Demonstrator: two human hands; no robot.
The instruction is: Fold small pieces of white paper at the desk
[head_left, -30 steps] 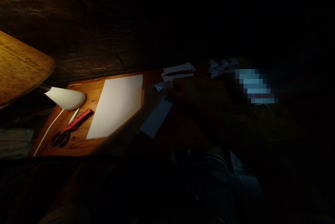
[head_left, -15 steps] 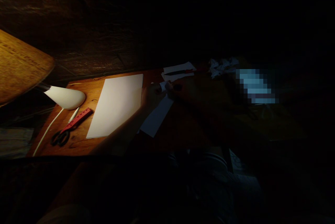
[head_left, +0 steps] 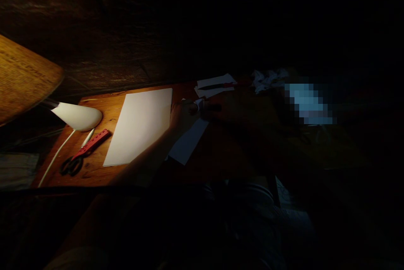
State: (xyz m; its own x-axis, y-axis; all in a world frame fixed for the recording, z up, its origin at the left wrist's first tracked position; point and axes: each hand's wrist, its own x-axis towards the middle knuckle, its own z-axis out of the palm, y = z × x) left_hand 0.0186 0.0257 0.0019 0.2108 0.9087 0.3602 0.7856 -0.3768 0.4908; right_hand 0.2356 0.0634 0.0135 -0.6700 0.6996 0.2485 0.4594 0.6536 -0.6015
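Observation:
Both my hands meet over the dim middle of the table. My left hand (head_left: 184, 111) has its fingers closed on a small folded piece of white paper (head_left: 199, 103). From the other side, my right hand (head_left: 213, 109) is at the same piece, its fingers very dark but seemingly pinched on it. A larger cut piece of white paper (head_left: 189, 143) lies flat on the table just below the hands. To the left, my forearm crosses the edge of a stack of white sheets (head_left: 142, 123) under the lamp light.
A lamp (head_left: 78, 116) with a cord and scissors (head_left: 83, 152) with black handles and a red part stand left. Behind my hands, a knife (head_left: 216, 87) rests on paper pieces (head_left: 214, 80). Crumpled or folded papers (head_left: 268, 80) and a blurred bright screen (head_left: 311, 104) are right.
The small paper between my hands has turned and looks more folded; the right fingers have shifted slightly over it. The other things stay in place.

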